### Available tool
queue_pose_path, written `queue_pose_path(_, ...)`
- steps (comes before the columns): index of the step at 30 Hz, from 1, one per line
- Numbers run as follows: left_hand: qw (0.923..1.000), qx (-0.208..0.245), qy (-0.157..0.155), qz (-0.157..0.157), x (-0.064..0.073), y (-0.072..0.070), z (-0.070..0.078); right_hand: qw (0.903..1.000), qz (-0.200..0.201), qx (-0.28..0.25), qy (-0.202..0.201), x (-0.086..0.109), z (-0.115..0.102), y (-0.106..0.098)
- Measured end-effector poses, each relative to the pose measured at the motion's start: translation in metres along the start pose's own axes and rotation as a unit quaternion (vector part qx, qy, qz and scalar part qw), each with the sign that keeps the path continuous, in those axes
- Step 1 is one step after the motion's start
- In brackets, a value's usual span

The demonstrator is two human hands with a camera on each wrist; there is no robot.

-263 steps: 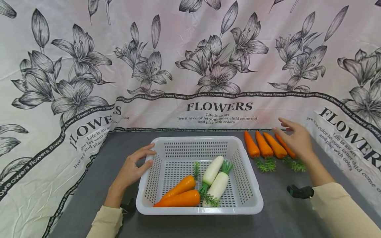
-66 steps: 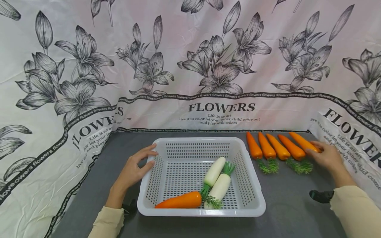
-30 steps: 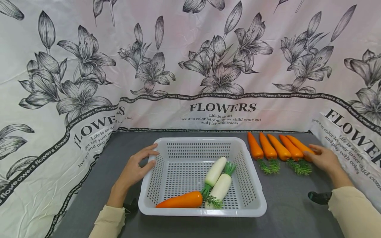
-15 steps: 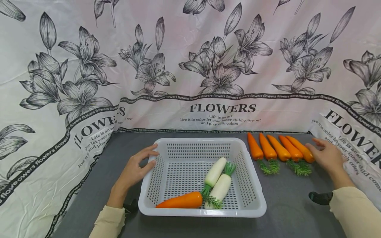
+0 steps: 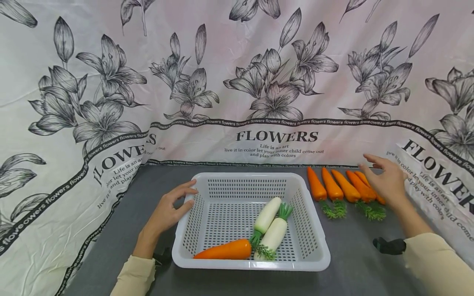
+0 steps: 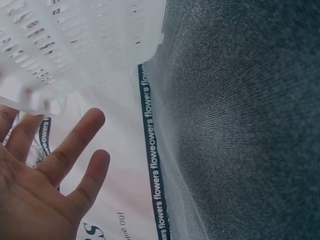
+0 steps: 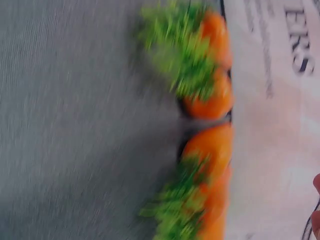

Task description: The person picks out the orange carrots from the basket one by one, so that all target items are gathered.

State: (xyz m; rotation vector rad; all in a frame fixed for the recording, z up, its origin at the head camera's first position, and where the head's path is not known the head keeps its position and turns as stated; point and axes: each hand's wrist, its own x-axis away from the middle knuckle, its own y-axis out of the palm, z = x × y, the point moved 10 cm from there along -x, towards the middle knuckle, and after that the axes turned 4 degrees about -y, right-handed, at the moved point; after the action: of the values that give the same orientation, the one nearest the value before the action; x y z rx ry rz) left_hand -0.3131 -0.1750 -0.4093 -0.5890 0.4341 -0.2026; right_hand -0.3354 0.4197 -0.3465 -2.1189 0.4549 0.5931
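My left hand (image 5: 168,209) rests on the left rim of a white perforated plastic basket (image 5: 252,265), its fingers extended in the left wrist view. Inside the basket lie one orange carrot (image 5: 224,249) and two white radishes (image 5: 267,214) with green tops. My right hand (image 5: 389,181) hovers over the right end of a row of several carrots (image 5: 346,186), holding nothing, fingers loosely extended. It partly covers the rightmost carrot (image 5: 380,199). Blurred carrots (image 7: 207,150) and their leafy greens (image 7: 182,50) show in the right wrist view, with only fingertips at its right edge.
Everything stands on a dark grey cloth-covered table (image 5: 355,255). A white curtain (image 5: 274,144) printed with flowers and lettering hangs behind and along both sides. The carrot row lies close to the curtain's foot, right of the basket.
One carrot left the basket and joined the right end of the row; my right hand pushed it against its neighbour, let go, then rose leftward. My left hand stayed at the rim.
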Motion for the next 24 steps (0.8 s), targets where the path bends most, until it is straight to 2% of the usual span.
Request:
queue_pose_path(6, 1.0000, -0.005, 0.009, 0.000, 0.000, 0.000, 0.000, 0.9981, -0.019, -0.021, -0.055, 0.001, -0.057, 0.012)
queue_pose_path(13, 1.0000, 0.000, 0.009, -0.002, 0.000, 0.000, 0.000, 0.9898, -0.034, -0.081, -0.112, 0.013, -0.113, 0.028)
queue_pose_path(19, 0.9999, 0.000, 0.014, -0.005, 0.001, 0.002, -0.002, 0.9815, -0.085, -0.105, -0.136, 0.023, -0.146, 0.048)
queue_pose_path(24, 0.9999, -0.002, 0.016, -0.004, 0.001, 0.001, -0.002, 0.9691, -0.126, -0.117, -0.176, 0.027, -0.176, 0.065)
